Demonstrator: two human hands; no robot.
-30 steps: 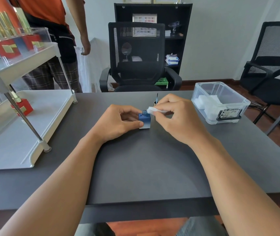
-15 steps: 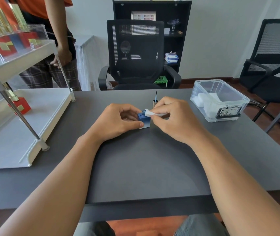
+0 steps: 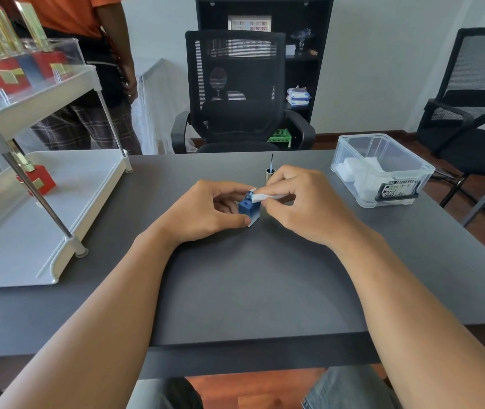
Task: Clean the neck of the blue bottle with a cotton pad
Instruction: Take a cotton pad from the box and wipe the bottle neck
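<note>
Two grips — left (image 3: 205, 212) holds blue bottle (image 3: 248, 210), right (image 3: 297, 202) pinches cotton pad (image 3: 260, 197) against neck.

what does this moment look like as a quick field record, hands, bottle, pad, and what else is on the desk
left hand: left hand holds the blue bottle steady on the desk, thumb at its near lower corner
right hand: right hand pinches a folded cotton pad
pad contact: pad's tip is at the bottle's open neck
cap: brush cap stands inverted behind the hands, brush up
supplies: clear bin with white pads, on the right
left side: white rack with red boxed bottles
</note>
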